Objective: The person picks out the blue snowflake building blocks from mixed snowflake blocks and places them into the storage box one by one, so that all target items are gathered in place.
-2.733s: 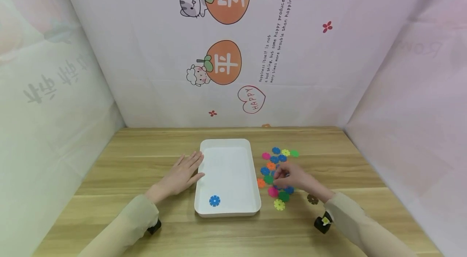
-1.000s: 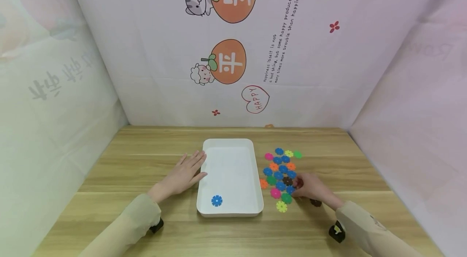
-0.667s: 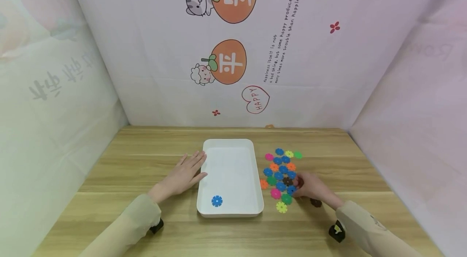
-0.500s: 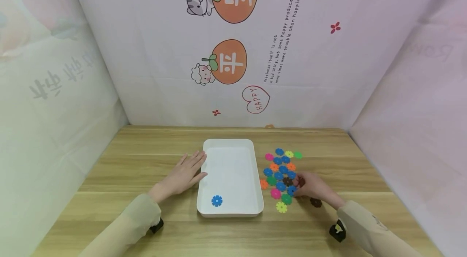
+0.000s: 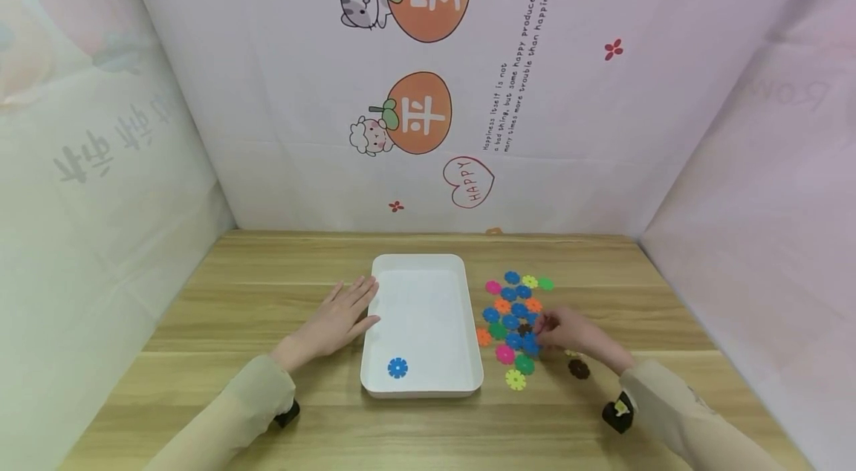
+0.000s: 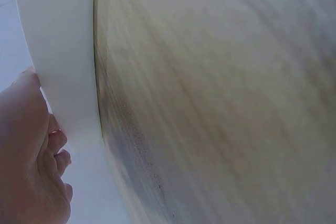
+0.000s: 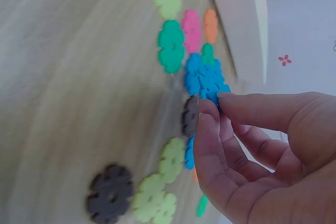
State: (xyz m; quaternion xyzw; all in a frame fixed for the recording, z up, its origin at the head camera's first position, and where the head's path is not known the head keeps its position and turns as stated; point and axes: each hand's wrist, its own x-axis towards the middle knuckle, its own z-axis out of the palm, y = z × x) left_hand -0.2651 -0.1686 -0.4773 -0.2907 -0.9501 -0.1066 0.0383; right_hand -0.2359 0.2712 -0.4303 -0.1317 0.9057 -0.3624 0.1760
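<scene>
One blue disc (image 7: 211,77), at three o'clock from the tray (image 5: 421,315), is edge-pinched by the right hand (image 5: 568,330). The left hand (image 5: 336,321), fingers straight, touches the tray's nine-o'clock rim; pinching lightly should spare neighbouring discs (image 7: 171,46).

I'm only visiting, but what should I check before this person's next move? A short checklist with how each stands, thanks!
1. Right hand has a grip: ok, thumb and finger pinch a blue piece.
2. Pinched piece clear of others: cannot tell; another blue piece shows right behind it.
3. Left hand at the white tray: ok, touching its left rim.
4. Space inside the tray: ok, just one blue disc there.
5. Table between right hand and tray free: not ok, colourful loose pieces lie there.
</scene>
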